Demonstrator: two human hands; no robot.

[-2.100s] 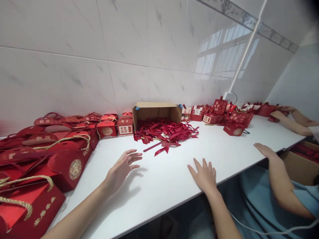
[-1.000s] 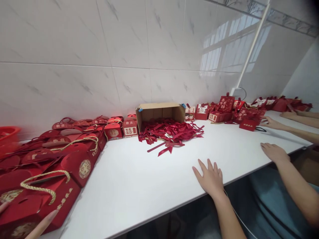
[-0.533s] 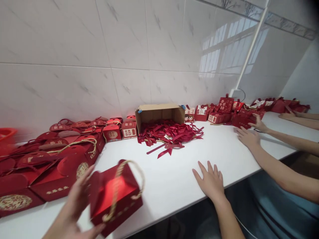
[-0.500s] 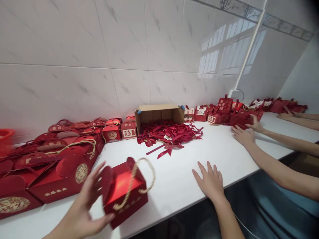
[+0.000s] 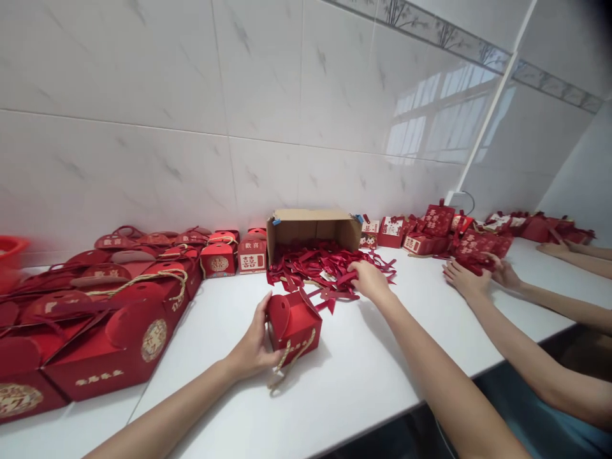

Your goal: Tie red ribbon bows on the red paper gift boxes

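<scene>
My left hand point(image 5: 255, 344) grips the left side of a small red gift box point(image 5: 296, 322), which stands on the white table with its rounded flaps up. A gold rope handle point(image 5: 291, 363) hangs down the box's front. Beyond it, my right hand point(image 5: 371, 280) has its fingers curled at the right edge of a heap of dark red ribbons point(image 5: 315, 258); the fingertips pinch at a ribbon there, partly hidden. The heap spills from a cardboard box point(image 5: 313, 217) lying on its side against the wall.
Rows of larger red gift boxes point(image 5: 112, 357) fill the table's left side, with an orange-red tub point(image 5: 12, 255) behind. Small red boxes point(image 5: 252, 255) stand by the carton. On the right, a co-worker's hands point(image 5: 466, 280) handle red packaging; another person's arms point(image 5: 564, 248) reach in farther along.
My left hand has brought the gift box rightward and farther onto the table, its rope handle now hanging down. My right hand has moved from the table's front edge forward to the ribbons.
</scene>
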